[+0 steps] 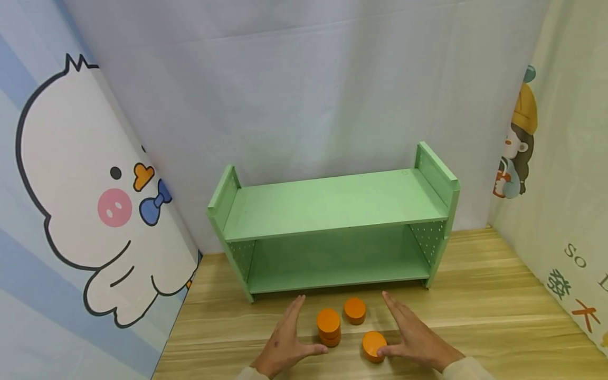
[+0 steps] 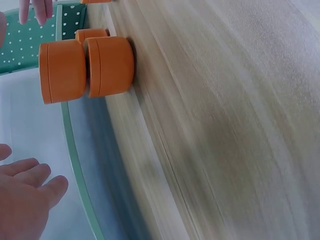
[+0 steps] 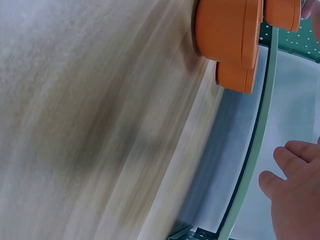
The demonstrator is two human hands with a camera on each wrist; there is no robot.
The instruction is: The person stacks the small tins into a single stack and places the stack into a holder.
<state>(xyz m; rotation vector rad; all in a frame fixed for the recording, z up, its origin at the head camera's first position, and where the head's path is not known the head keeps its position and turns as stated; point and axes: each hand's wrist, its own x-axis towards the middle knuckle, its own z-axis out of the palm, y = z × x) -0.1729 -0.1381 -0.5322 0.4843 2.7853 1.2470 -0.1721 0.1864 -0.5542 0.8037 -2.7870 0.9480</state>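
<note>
On the bench [image 1: 228, 332] between the left hand [image 1: 286, 343] and right hand [image 1: 417, 339], both spread wide and empty, an upright stack of two orange lidded tubs [image 1: 329, 324] stands toward three o'clock from the nearer left, the front single tub [image 1: 372, 343] at nine o'clock from the right.

Legible lettering stands on the right curtain [image 1: 570, 158], between three and four o'clock in the head view: a thin, dark "SO" [image 1: 575, 255], with a partial letter [image 1: 602, 283] at its four o'clock, resembling an "L" but cut by the frame edge. At seven o'clock from "SO" stands a dark green Chinese character, read as "發" [image 1: 558, 284]. At half past four from that is an orange-red character, read as "大" [image 1: 586, 314], with a yellow mark [image 1: 605, 339] at its five o'clock, cut off and unreadable.
</note>
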